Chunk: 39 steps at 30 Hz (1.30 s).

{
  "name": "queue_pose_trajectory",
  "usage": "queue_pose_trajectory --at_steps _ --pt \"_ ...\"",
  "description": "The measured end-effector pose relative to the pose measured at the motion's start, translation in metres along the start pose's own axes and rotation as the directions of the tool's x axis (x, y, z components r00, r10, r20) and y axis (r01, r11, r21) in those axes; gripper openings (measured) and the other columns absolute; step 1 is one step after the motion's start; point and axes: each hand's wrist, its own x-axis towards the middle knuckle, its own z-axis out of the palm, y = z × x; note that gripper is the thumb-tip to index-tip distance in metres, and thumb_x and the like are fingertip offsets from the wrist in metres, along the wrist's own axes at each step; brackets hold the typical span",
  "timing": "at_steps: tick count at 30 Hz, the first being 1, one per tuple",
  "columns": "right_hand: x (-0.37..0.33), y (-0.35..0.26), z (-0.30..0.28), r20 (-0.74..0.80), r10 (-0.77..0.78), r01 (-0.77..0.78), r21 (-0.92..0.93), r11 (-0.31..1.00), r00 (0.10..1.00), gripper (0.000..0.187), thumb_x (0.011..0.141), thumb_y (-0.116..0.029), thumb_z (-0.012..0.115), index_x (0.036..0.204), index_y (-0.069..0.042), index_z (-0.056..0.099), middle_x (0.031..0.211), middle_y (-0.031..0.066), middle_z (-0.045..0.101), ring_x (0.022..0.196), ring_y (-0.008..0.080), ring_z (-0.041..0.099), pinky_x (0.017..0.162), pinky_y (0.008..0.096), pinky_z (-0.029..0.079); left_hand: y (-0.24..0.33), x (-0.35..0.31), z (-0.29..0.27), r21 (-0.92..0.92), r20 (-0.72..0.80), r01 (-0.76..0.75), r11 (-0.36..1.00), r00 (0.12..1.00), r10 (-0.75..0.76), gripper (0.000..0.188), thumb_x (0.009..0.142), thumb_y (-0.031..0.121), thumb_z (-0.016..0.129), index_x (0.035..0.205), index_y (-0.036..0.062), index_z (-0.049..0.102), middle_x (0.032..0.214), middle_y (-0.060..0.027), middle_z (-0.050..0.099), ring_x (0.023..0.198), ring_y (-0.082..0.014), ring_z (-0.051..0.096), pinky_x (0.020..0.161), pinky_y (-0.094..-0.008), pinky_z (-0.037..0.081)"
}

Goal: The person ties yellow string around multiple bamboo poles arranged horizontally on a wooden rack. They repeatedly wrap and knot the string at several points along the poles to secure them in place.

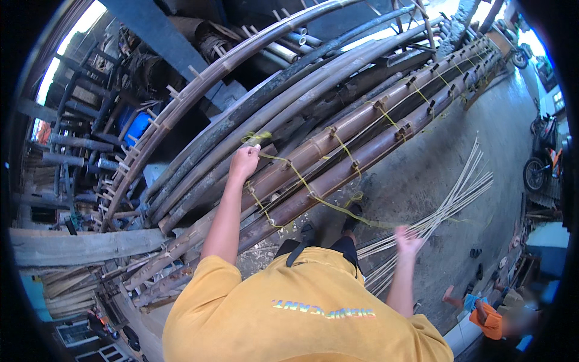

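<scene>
My left hand (245, 161) is closed on a yellow-green strip of cord, with a loose bunch (256, 138) of it sticking out beyond the fist. From there the cord (300, 177) crosses two long brown bamboo poles. It runs on to my right hand (409, 239), out to the right of the poles, where the fingers look closed on it though slightly blurred. Short pegs stand out of the nearer pole (292, 209) and the farther pole (310, 151). Similar cord ties link the two poles along their length.
Thin pale bamboo strips (446, 208) lie on the concrete floor beside my right hand. Thicker poles (313, 90) and a curved pegged pole (181, 99) lie beyond my left hand. A motorcycle (537, 172) stands at right; a person in orange (490, 321) is lower right.
</scene>
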Motion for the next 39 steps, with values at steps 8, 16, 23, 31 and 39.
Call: queue_pose_trajectory --at_steps 8,16,23,31,39 --pt "-0.229 0.278 -0.032 -0.154 0.922 -0.325 -0.945 -0.033 0.355 0.054 0.103 -0.052 0.049 0.119 -0.002 0.059 0.105 0.0096 0.067 0.103 0.0234 0.063 0.097 0.0437 0.052 -0.042 -0.19 0.02 0.021 -0.054 -0.127 0.992 0.99 0.127 0.022 0.099 0.02 0.053 0.105 0.001 0.062 0.099 -0.0271 0.069 0.095 -0.0477 0.065 0.081 -0.0576 0.05" --pt "-0.354 0.404 0.023 0.559 0.828 0.947 -0.287 0.141 0.046 0.036 0.103 -0.036 0.042 0.1 -0.009 0.065 0.098 0.0133 0.064 0.098 0.0312 0.06 0.087 0.0476 0.046 -0.061 -0.199 0.057 -0.024 -0.219 -0.101 0.995 0.971 0.093 0.022 0.097 0.019 0.057 0.108 0.0025 0.066 0.099 -0.0282 0.068 0.098 -0.0467 0.065 0.084 -0.0544 0.048" --pt "-0.269 0.441 0.085 0.576 0.815 0.834 0.477 -0.277 -0.059 0.051 0.102 -0.051 0.045 0.101 -0.009 0.075 0.103 0.0187 0.067 0.096 0.0297 0.059 0.091 0.0479 0.042 -0.063 -0.185 0.034 -0.259 0.009 -0.143 0.955 0.989 0.15 0.036 0.106 0.03 0.048 0.118 0.0014 0.066 0.109 -0.026 0.068 0.104 -0.0448 0.064 0.088 -0.0478 0.049" --pt "-0.241 0.308 -0.017 0.19 0.936 0.924 0.306 0.231 -0.297 0.039 0.098 -0.027 0.057 0.07 0.0 0.063 0.068 0.0218 0.061 0.069 0.0415 0.061 0.076 0.0486 0.051 -0.065 -0.191 0.038 -0.271 -0.147 -0.283 0.92 0.957 0.251 0.033 0.105 0.029 0.051 0.107 0.0027 0.071 0.096 -0.0212 0.071 0.09 -0.0395 0.07 0.077 -0.0404 0.054" --pt "-0.24 0.305 -0.022 0.315 0.884 0.927 0.266 0.266 -0.345 0.037 0.095 -0.025 0.059 0.067 -0.001 0.062 0.068 0.0216 0.061 0.075 0.0416 0.063 0.093 0.0491 0.05 -0.024 -0.08 -0.038 -0.454 -0.318 -0.279 0.846 0.938 0.138 0.033 0.105 0.03 0.053 0.102 0.003 0.072 0.067 -0.0111 0.065 0.064 -0.0123 0.063 0.064 -0.0292 0.05"
